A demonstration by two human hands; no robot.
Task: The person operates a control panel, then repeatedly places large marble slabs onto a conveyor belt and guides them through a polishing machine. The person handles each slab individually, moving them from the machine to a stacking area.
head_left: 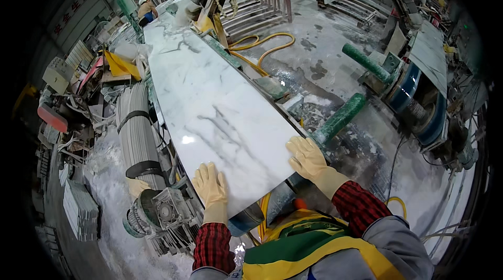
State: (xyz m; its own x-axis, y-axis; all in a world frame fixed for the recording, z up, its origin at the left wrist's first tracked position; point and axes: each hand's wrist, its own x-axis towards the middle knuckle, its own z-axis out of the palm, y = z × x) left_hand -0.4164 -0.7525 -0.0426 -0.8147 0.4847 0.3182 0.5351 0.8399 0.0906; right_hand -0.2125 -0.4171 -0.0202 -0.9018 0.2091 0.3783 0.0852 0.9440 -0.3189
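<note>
A long white marble slab (209, 107) with grey veins stretches away from me, its near end between my hands. My left hand (210, 188), in a cream rubber glove, lies on the slab's near left corner with the fingers stretched forward. My right hand (310, 162), gloved alike, rests across the slab's right edge, fingers extended over the top. Neither hand is wrapped round anything. The undersides of both palms are hidden. Wet glare shows on the stone near my left hand.
Left of the slab are a grey pleated roll (137, 128), a dusty motor (166, 206) and stacked slabs (81, 212). Green rollers (340, 117) jut out at right, near another machine (419, 96). A yellow hose (267, 41) crosses the wet floor. Another person (146, 10) stands far left.
</note>
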